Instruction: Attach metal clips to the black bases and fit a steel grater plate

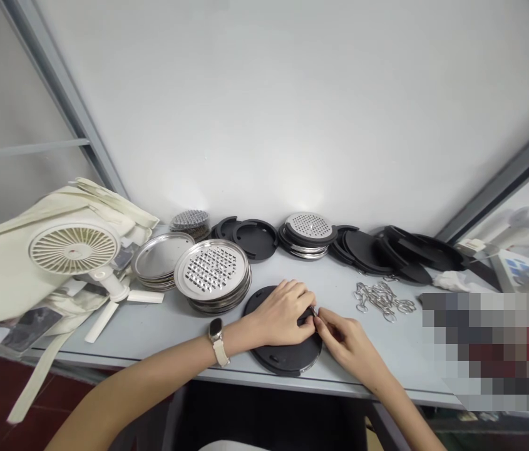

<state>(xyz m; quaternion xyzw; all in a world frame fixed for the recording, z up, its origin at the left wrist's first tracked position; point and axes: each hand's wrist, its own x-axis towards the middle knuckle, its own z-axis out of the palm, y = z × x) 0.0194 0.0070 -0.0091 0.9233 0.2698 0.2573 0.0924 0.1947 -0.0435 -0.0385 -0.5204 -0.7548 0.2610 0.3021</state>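
Note:
A black round plate (287,362) with small slots lies face down or flat near the table's front edge. My left hand (287,316), with a watch at the wrist, rests across it, fingers curled at its right side and gripping it there. At that same edge my right hand (346,338) pinches a small shiny metal piece (313,311); its full shape is hidden by the fingers. To the right lies a loose pile of bent metal wire clips (381,297).
Stacked grater discs (212,272) and plain metal discs (163,257) stand at left. Along the back wall are black round holders (255,238), a holder with a perforated disc (310,227) and more black holders (367,250). A white fan (76,249) stands far left.

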